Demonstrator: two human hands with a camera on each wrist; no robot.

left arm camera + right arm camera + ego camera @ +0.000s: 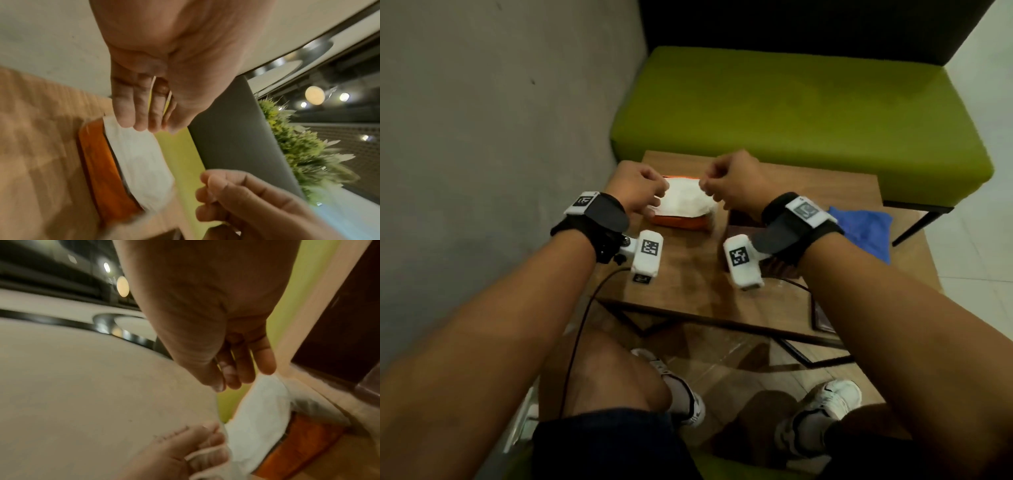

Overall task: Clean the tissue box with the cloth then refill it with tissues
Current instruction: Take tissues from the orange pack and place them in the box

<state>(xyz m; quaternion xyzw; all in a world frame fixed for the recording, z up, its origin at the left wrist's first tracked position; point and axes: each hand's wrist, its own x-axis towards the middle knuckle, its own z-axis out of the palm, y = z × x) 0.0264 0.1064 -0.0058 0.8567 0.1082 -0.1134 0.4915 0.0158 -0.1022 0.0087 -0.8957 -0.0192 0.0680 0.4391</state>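
Note:
An orange tissue box (678, 222) (102, 162) (298, 443) sits on the wooden table (688, 274), with a stack of white tissues (685, 200) (144, 162) (261, 418) bulging out of its top. My left hand (654, 198) (144, 126) (205, 443) is at the stack's left end, fingers curled round the tissue edge. My right hand (709, 188) (230, 382) (205, 194) hovers at the right end with curled fingers and thumb against them. No tissue shows between them. The blue cloth (866, 229) lies crumpled on the table's right side.
A dark brown object (743, 219) (339, 337) stands on the table just right of the box, under my right wrist. A green bench (791, 120) runs behind the table and a grey wall (482, 137) closes the left. My knees are under the near edge.

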